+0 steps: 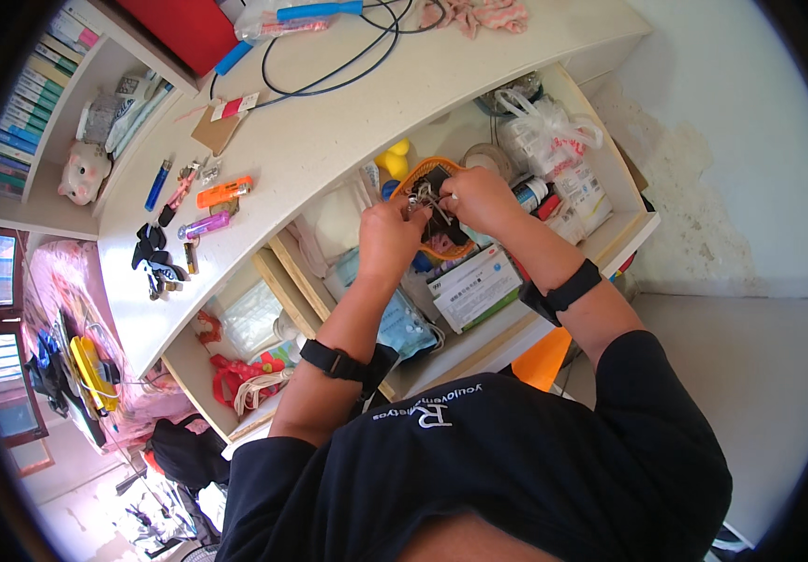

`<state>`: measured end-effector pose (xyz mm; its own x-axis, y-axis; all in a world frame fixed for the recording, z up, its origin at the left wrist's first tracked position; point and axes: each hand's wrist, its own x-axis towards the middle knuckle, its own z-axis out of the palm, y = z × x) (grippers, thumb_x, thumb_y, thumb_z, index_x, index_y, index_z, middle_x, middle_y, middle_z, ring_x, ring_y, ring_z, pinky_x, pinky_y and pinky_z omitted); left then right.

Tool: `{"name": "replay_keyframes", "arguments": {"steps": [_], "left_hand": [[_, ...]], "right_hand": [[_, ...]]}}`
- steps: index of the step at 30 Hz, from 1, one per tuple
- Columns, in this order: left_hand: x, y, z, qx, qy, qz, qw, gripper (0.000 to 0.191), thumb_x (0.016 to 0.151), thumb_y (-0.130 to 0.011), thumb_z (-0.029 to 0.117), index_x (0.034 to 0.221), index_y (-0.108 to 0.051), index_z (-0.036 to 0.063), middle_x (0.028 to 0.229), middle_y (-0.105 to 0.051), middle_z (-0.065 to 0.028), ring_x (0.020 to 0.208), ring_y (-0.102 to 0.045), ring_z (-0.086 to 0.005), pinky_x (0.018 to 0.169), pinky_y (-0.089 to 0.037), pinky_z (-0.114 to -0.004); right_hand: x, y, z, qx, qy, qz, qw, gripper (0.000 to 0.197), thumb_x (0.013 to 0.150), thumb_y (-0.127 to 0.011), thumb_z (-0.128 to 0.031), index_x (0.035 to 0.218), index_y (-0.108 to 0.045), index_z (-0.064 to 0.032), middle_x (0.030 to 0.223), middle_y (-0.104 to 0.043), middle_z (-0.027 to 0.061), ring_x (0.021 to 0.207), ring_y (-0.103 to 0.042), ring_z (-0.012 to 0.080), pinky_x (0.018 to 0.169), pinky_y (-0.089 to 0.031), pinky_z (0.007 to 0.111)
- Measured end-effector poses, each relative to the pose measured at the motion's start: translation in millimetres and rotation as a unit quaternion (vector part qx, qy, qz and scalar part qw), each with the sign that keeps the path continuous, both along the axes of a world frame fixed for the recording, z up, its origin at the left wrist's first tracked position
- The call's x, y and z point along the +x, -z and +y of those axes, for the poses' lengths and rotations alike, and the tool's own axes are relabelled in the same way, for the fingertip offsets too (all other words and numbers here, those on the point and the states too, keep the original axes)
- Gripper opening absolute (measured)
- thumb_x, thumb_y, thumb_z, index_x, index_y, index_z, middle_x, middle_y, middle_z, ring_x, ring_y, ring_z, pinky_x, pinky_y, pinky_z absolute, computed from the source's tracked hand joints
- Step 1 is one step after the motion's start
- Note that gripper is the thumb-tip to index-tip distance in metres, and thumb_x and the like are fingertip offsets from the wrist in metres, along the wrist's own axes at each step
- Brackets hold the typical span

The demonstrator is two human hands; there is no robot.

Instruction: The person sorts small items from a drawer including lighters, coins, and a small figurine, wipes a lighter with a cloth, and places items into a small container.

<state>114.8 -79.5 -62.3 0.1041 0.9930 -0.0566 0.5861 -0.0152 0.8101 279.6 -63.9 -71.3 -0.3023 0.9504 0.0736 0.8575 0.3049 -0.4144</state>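
My left hand (391, 230) and my right hand (482, 200) meet over an orange plastic basket (461, 250) in an open drawer. A small shiny metal object (412, 202) shows at my left fingertips, pinched between thumb and finger. The right fingertips touch a tangle of small metal and dark items (435, 204) inside the basket; whether they grip one is hidden. A yellow toy-like object (395, 159) lies behind the basket. Close to my right wrist is a white bottle (532, 193). In front of the basket stands a white medicine box (475, 286).
Lighters, including an orange one (225, 192), and small items lie on the white desktop (327, 151) above the drawers. A skipping rope (348, 83) lies farther back. The drawer also holds a tied plastic bag (548, 133) and a blue packet (404, 327). A second drawer (200, 393) stands open at left.
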Motion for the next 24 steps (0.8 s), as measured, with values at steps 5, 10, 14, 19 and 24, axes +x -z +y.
{"name": "replay_keyframes", "arguments": {"steps": [5,10,14,19,24], "left_hand": [[-2.7,-16.6,2.9,0.002,0.036,-0.001,0.999,0.019,0.067,-0.065,0.019,0.071,-0.06,0.0016,0.06,-0.056,-0.0158,0.056,-0.055,-0.0311,0.054,-0.043,-0.037],[0.9,-9.3,7.7,0.034,0.06,0.046,0.997,0.017,0.069,-0.064,0.018,0.071,-0.06,0.0011,0.06,-0.057,-0.0148,0.055,-0.056,-0.0285,0.054,-0.044,-0.036],[10.9,-17.6,10.8,-0.068,-0.005,-0.044,0.997,0.017,0.072,-0.06,0.015,0.069,-0.06,-0.0012,0.059,-0.058,-0.0151,0.055,-0.057,-0.0283,0.054,-0.044,-0.035],[5.2,1.4,12.7,-0.035,-0.001,0.049,0.998,0.016,0.073,-0.059,0.014,0.068,-0.062,-0.0002,0.057,-0.059,-0.0108,0.053,-0.058,-0.023,0.052,-0.044,-0.033],[5.7,4.0,16.3,-0.148,-0.014,-0.102,0.984,0.02,0.07,-0.064,0.02,0.068,-0.061,0.0007,0.056,-0.059,-0.0088,0.051,-0.055,-0.0178,0.052,-0.043,-0.03]], "right_hand": [[18.5,-7.2,-9.0,-0.064,0.078,0.17,0.98,0.02,0.069,-0.063,-0.015,0.086,-0.063,-0.0044,0.075,-0.06,0.0168,0.071,-0.058,0.0297,0.064,-0.046,0.036],[37.6,-12.0,-24.2,-0.139,0.079,0.16,0.974,0.022,0.066,-0.066,-0.011,0.087,-0.063,-0.0032,0.072,-0.061,0.0153,0.066,-0.061,0.0247,0.061,-0.046,0.031],[36.9,3.7,-33.8,-0.147,0.085,0.192,0.967,0.019,0.064,-0.067,-0.007,0.08,-0.062,0.0002,0.072,-0.061,0.0146,0.065,-0.06,0.0251,0.061,-0.046,0.03],[26.3,11.4,-39.3,-0.107,0.084,0.184,0.973,0.016,0.065,-0.066,-0.005,0.079,-0.061,0.0006,0.075,-0.062,0.014,0.065,-0.06,0.0256,0.062,-0.046,0.031],[19.1,15.8,-38.4,-0.049,0.114,0.269,0.955,0.015,0.067,-0.064,-0.008,0.08,-0.062,-0.0009,0.074,-0.061,0.0136,0.07,-0.06,0.0263,0.064,-0.045,0.031]]}}
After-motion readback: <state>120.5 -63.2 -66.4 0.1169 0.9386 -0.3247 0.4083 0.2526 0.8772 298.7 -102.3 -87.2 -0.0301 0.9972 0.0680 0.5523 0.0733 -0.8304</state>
